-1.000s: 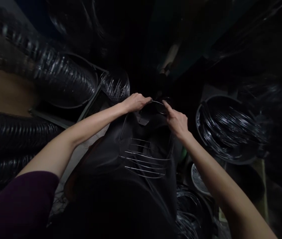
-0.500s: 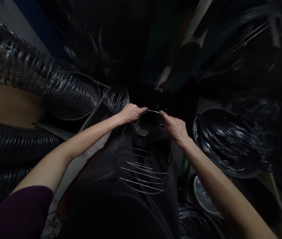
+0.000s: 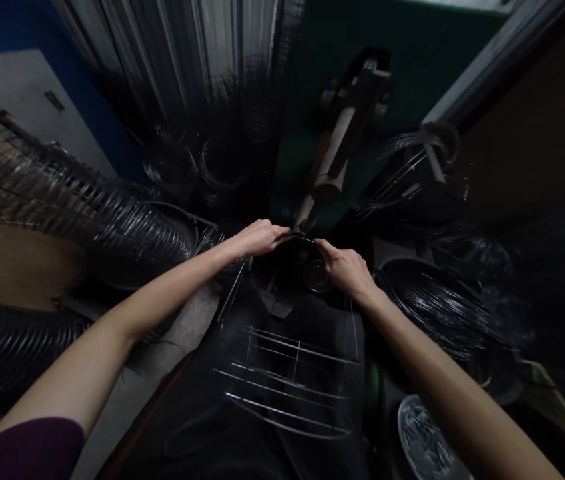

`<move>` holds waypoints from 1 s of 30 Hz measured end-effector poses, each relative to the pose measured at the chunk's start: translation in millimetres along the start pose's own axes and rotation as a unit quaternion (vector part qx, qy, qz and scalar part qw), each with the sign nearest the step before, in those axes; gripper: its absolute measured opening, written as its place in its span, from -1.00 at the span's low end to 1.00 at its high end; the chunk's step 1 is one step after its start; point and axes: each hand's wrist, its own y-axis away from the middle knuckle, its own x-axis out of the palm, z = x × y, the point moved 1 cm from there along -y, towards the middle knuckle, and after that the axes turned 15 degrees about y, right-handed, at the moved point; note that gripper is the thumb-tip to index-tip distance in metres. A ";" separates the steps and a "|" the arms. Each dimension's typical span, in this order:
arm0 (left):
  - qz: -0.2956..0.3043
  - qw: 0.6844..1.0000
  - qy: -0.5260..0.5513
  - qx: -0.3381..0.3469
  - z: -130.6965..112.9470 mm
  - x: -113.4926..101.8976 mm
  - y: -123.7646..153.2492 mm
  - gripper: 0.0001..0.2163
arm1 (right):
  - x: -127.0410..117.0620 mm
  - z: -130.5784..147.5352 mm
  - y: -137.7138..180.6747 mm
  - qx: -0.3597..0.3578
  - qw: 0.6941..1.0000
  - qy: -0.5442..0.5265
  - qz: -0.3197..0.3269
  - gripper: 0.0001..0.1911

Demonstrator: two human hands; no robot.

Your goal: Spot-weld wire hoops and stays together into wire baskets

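A wire rack [image 3: 287,383] with several thin curved metal rods hangs over my dark-clothed lap. My left hand [image 3: 264,237] pinches the left part of its far wire, and my right hand [image 3: 346,268] pinches the same wire a short way to the right. Between my fingertips the wire lies just at the tip of a machine's rod-like electrode arm [image 3: 307,212]. Whether wire and tip touch I cannot tell. Side wires slope from near my hands back to the rack's body.
Stacked wire rings [image 3: 132,227] stand at the left, beside a brown cardboard piece [image 3: 17,260]. A bucket of wire pieces [image 3: 437,300] is on the right, with a bowl of small metal parts [image 3: 425,437] nearer. The green machine body [image 3: 412,67] rises ahead.
My view has tilted up, showing more of the machine. Both hands still hold the wire, which now lies closer to the machine's tip. The rack's body appears lower in view.
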 end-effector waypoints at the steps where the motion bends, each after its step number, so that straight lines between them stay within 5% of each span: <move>1: 0.000 1.000 -0.003 -0.006 -0.8 -2.4 -1.9 -0.65 | -1.7 -0.5 -1.9 0.001 1.000 0.000 -0.002 -0.54; 21: -0.008 0.998 -0.066 0.003 3.7 -4.1 -12.6 -0.67 | -15.0 0.3 -10.7 -0.017 0.999 0.026 0.035 -0.51; 30: -0.014 0.999 -0.053 -0.003 -0.9 -10.4 -8.8 -0.65 | -16.3 -2.5 -13.0 -0.017 1.000 -0.016 -0.007 -0.56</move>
